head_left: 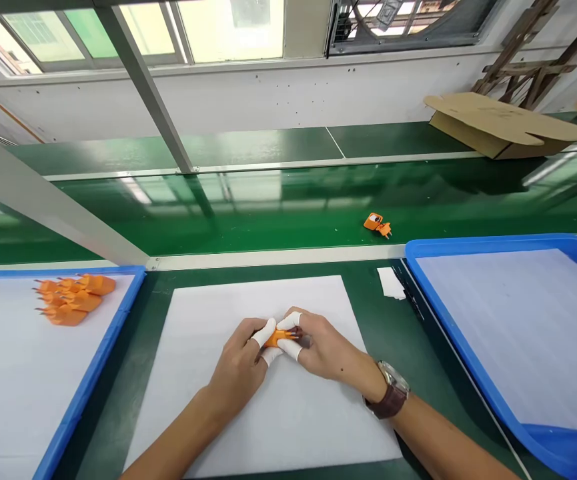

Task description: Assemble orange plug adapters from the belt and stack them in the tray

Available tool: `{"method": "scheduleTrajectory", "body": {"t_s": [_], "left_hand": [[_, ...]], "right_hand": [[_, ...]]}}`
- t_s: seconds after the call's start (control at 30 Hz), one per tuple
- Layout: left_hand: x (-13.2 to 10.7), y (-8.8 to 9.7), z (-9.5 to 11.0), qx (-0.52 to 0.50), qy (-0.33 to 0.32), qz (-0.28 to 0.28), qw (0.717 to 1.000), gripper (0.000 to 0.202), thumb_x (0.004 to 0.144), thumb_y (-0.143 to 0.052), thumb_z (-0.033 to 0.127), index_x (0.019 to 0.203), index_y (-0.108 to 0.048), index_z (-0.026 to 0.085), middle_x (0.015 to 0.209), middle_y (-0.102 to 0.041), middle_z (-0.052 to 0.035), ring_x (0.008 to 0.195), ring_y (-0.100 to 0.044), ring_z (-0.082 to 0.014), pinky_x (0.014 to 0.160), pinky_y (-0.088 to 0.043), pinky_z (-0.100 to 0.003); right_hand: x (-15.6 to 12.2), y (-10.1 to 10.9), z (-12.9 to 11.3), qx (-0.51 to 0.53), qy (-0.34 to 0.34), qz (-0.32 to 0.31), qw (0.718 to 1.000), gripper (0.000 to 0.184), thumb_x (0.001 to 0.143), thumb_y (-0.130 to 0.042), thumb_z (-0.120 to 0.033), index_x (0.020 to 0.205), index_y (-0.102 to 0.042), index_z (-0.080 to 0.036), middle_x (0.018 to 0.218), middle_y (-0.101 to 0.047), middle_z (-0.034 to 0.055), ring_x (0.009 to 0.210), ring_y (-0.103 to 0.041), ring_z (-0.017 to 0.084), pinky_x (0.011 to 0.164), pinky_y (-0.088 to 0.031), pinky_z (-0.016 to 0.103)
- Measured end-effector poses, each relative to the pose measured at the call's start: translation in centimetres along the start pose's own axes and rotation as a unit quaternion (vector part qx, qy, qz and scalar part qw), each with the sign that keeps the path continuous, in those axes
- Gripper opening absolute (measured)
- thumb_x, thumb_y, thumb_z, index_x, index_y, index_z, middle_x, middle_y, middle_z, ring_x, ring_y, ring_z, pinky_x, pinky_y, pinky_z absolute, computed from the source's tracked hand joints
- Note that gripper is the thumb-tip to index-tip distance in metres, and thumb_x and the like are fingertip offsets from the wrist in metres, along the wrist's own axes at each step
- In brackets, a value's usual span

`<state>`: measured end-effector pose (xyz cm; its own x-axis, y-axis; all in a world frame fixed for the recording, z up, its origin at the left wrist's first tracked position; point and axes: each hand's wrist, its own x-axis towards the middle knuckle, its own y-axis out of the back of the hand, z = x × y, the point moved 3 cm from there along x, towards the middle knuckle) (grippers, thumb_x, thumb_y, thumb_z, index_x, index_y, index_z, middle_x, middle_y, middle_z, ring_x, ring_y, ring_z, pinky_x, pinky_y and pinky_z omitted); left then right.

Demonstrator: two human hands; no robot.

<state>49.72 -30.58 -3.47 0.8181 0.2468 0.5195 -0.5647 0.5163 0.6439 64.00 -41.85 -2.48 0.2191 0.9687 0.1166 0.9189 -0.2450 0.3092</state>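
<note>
A small orange plastic piece [273, 339] is held between my two hands above a white sheet [258, 420]. My left hand [242, 357] pinches its wider end with finger and thumb, both in white finger covers. From the right, my right hand [318, 347], also with white covers on finger and thumb, closes around the narrow end. Something dark and thin shows between the right fingertips; its kind is too small to tell. Parts of the orange piece are hidden by the fingers.
Several similar orange pieces [71, 300] with thin dark tips lie in a blue-rimmed tray [105, 340] at left. Another blue-rimmed tray [461, 347] is at right, near a white scrap [391, 283]. Another orange piece [378, 225] lies on the green belt [268, 230], beyond which stands a cardboard box [503, 123].
</note>
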Motion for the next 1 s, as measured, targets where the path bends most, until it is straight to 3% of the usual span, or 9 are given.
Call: {"method": "scheduleTrajectory", "body": {"t_s": [0.2, 0.3, 0.37, 0.43, 0.5, 0.6, 0.83, 0.9, 1.0], "left_hand": [[0.0, 0.0, -0.5, 0.006, 0.043, -0.017, 0.999, 0.060, 0.090, -0.066, 0.012, 0.144, -0.047, 0.031, 0.112, -0.064, -0.0078, 0.091, -0.065, -0.0176, 0.072, -0.060, -0.031], [0.1, 0.5, -0.7, -0.055, 0.142, -0.020, 0.988, 0.047, 0.090, -0.068, 0.023, 0.135, -0.057, 0.031, 0.112, -0.066, -0.0064, 0.086, -0.065, -0.0173, 0.074, -0.059, -0.033], [0.2, 1.0, -1.1, -0.156, 0.258, -0.016, 0.953, 0.042, 0.090, -0.068, 0.033, 0.131, -0.062, 0.027, 0.114, -0.069, -0.0075, 0.086, -0.067, -0.0189, 0.080, -0.059, -0.036], [0.4, 1.6, -1.4, -0.285, 0.355, -0.003, 0.890, 0.042, 0.091, -0.065, 0.041, 0.127, -0.064, 0.020, 0.116, -0.070, -0.0108, 0.090, -0.069, -0.0216, 0.087, -0.058, -0.040], [0.7, 2.0, -1.5, -0.393, 0.395, 0.010, 0.830, 0.043, 0.093, -0.061, 0.047, 0.120, -0.067, 0.014, 0.119, -0.070, -0.0160, 0.092, -0.070, -0.0236, 0.089, -0.057, -0.042], [1.2, 2.6, -1.6, -0.461, 0.398, 0.024, 0.793, 0.048, 0.095, -0.055, 0.055, 0.109, -0.070, 0.011, 0.121, -0.069, -0.0208, 0.091, -0.069, -0.0238, 0.085, -0.058, -0.042], [1.1, 4.8, -1.8, -0.398, 0.373, 0.117, 0.830, 0.038, 0.089, -0.067, 0.049, 0.102, -0.071, 0.013, 0.111, -0.071, -0.0156, 0.085, -0.066, -0.0192, 0.081, -0.055, -0.038], [0.7, 7.4, -2.1, -0.355, 0.366, 0.156, 0.846, 0.036, 0.085, -0.072, 0.044, 0.107, -0.072, 0.015, 0.113, -0.071, -0.0120, 0.087, -0.066, -0.0186, 0.084, -0.054, -0.037], [-0.1, 14.1, -3.2, -0.251, 0.344, 0.254, 0.868, 0.043, 0.080, -0.077, 0.042, 0.114, -0.071, 0.018, 0.115, -0.072, -0.0088, 0.096, -0.068, -0.0211, 0.093, -0.052, -0.038]], "right_hand": [[0.2, 0.0, 0.7, 0.055, -0.021, 0.030, 0.998, 0.016, 0.093, -0.060, -0.022, 0.108, -0.064, -0.023, 0.103, -0.063, 0.0035, 0.082, -0.061, 0.016, 0.072, -0.051, 0.031], [0.3, 0.4, 1.1, 0.132, -0.052, 0.032, 0.989, 0.023, 0.098, -0.056, -0.039, 0.110, -0.065, -0.021, 0.093, -0.068, 0.0045, 0.080, -0.066, 0.018, 0.075, -0.054, 0.035], [0.4, 0.7, 1.3, 0.194, -0.080, 0.049, 0.976, 0.036, 0.101, -0.049, -0.049, 0.108, -0.064, -0.018, 0.081, -0.069, 0.0046, 0.073, -0.067, 0.019, 0.072, -0.056, 0.036], [0.3, 1.0, 1.3, 0.213, -0.098, 0.067, 0.970, 0.043, 0.101, -0.045, -0.054, 0.102, -0.065, -0.015, 0.076, -0.069, 0.0050, 0.068, -0.068, 0.019, 0.070, -0.056, 0.037], [0.3, 1.0, 1.2, 0.190, -0.102, 0.071, 0.974, 0.044, 0.100, -0.046, -0.054, 0.095, -0.065, -0.015, 0.075, -0.069, 0.0055, 0.067, -0.067, 0.018, 0.070, -0.056, 0.036], [0.2, 0.7, 1.1, 0.143, -0.086, 0.055, 0.984, 0.041, 0.100, -0.047, -0.051, 0.093, -0.064, -0.015, 0.076, -0.069, 0.0049, 0.069, -0.067, 0.018, 0.070, -0.055, 0.035], [-0.1, 0.0, 0.9, 0.055, -0.054, 0.033, 0.996, 0.033, 0.100, -0.049, -0.043, 0.115, -0.065, -0.018, 0.082, -0.067, 0.0036, 0.074, -0.065, 0.018, 0.075, -0.054, 0.036], [-0.3, -0.1, 1.0, 0.033, -0.053, 0.033, 0.998, 0.034, 0.099, -0.049, -0.042, 0.118, -0.065, -0.019, 0.087, -0.067, 0.0045, 0.075, -0.064, 0.019, 0.076, -0.054, 0.036], [-0.4, -0.3, 1.2, 0.017, -0.048, 0.030, 0.998, 0.033, 0.098, -0.050, -0.042, 0.118, -0.066, -0.021, 0.093, -0.067, 0.0053, 0.076, -0.063, 0.019, 0.075, -0.054, 0.036]]}}
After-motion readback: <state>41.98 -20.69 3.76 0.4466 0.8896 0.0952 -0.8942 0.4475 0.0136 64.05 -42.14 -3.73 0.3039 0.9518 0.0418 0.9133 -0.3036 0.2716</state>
